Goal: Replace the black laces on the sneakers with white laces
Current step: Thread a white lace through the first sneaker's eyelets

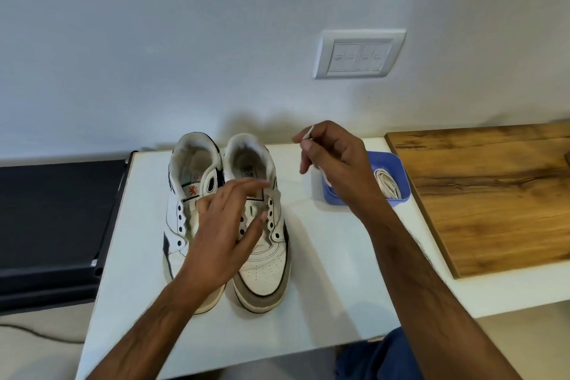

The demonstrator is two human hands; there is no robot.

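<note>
Two white sneakers stand side by side on the white table (324, 287), toes toward me. The left sneaker (185, 194) and the right sneaker (265, 271) both show bare dark eyelets with no lace through them. My left hand (225, 231) hovers over the gap between the shoes with fingers stretched out and relaxed, holding nothing. My right hand (333, 160) is raised to the right of the shoes and pinches the end of a white lace (308, 132) between thumb and fingers. More coiled white lace (387, 187) lies in the blue tray (401, 170).
A wooden board (493, 194) lies on the table at the right. A dark flat unit (55, 216) sits left of the table. A wall switch plate (359, 54) is mounted above. A cable runs on the floor at lower left.
</note>
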